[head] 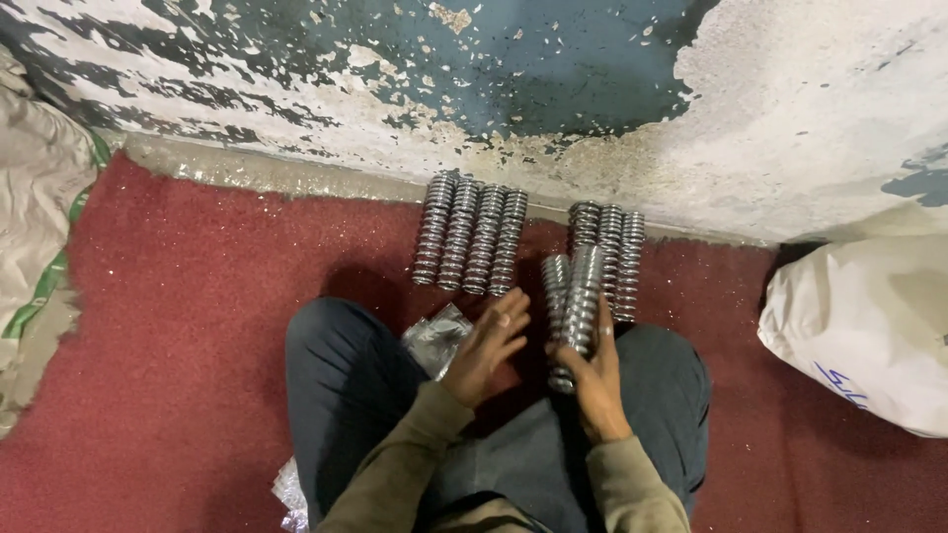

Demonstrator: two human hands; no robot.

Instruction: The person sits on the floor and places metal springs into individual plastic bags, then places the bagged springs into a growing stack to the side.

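Seated person on a dark red carpet (178, 375), knees in dark trousers, olive sleeves, facing a wall (592, 89) with badly peeling paint. Right hand (595, 380): fingers wrapped around the lower part of a stack of shiny metal rings (581, 311), held as a ribbed column that leans a little and points away from the body toward the wall. Left hand (489, 345): fingers spread and slack, gripping nothing, palm down just beside the held column and hovering over the gap between the knees; whether it touches the carpet cannot be told. Second short column (555, 286) lying just left of the held one, touching or nearly touching it. Group of four ring columns (471, 237) laid side by side on the carpet, their far ends near the foot of the wall. Group of three ring columns (608, 247) laid likewise to the right of the four, partly behind the held stack. Crumpled clear plastic wrapper (437, 338) by the left knee, close to the left hand. White sack (869, 316) at the right edge, against the wall. Pale sack with a green stripe (35, 217) at the left edge.
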